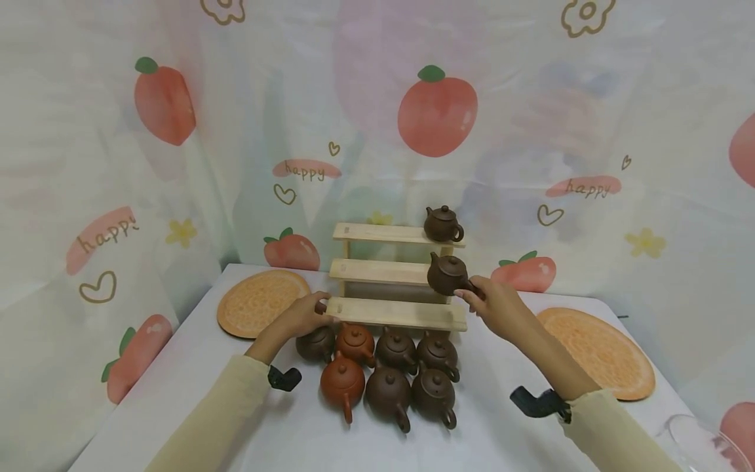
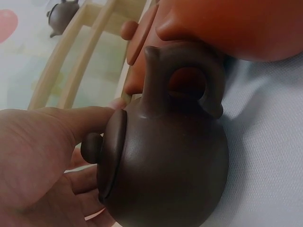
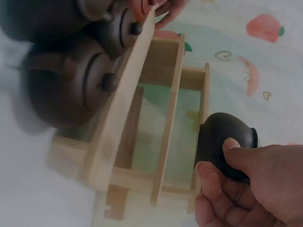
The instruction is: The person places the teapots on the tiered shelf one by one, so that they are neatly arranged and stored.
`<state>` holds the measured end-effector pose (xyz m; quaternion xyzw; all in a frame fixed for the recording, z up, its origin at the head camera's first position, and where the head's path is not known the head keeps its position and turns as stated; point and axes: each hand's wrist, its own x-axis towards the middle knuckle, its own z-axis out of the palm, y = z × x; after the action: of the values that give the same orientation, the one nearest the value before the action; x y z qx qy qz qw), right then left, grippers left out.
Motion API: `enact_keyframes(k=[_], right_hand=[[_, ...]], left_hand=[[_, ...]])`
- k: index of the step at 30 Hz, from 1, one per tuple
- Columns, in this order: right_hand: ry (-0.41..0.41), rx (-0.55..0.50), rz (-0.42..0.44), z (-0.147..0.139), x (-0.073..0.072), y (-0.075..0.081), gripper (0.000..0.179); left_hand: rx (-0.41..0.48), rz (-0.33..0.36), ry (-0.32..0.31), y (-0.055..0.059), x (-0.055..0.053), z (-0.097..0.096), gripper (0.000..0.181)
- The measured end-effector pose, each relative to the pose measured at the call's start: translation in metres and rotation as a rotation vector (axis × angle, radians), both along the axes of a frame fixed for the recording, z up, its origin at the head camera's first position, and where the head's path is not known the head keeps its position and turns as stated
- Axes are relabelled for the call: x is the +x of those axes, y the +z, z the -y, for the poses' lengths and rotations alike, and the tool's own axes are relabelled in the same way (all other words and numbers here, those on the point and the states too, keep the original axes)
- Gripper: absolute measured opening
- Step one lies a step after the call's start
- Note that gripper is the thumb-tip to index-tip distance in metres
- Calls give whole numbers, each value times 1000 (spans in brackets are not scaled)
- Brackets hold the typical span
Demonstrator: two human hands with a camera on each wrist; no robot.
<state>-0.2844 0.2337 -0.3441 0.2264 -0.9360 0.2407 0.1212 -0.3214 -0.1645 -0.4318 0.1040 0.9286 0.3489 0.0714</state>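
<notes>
While the right hand (image 1: 498,307) grips a dark teapot (image 1: 447,274) at the wooden rack's (image 1: 396,313) middle step, the left hand (image 1: 307,313) rests, fingers straight, on another brown teapot (image 1: 316,343) on the bench (image 1: 489,432). The backdrop (image 1: 377,118) reads "happy".
</notes>
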Motion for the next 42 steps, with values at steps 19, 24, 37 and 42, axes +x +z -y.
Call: enact_keyframes(k=[19, 24, 37, 42], right_hand=[[-24, 8, 51, 66, -67, 33, 33], [-75, -11, 57, 80, -82, 39, 34], [-155, -1, 154, 96, -104, 49, 49], [-173, 21, 195, 100, -110, 48, 59]], left_hand=[[6, 7, 5, -3, -4, 2, 66], [2, 4, 7, -3, -3, 3, 65], [30, -24, -24, 0, -3, 2, 64], [15, -17, -17, -1, -3, 4, 64]])
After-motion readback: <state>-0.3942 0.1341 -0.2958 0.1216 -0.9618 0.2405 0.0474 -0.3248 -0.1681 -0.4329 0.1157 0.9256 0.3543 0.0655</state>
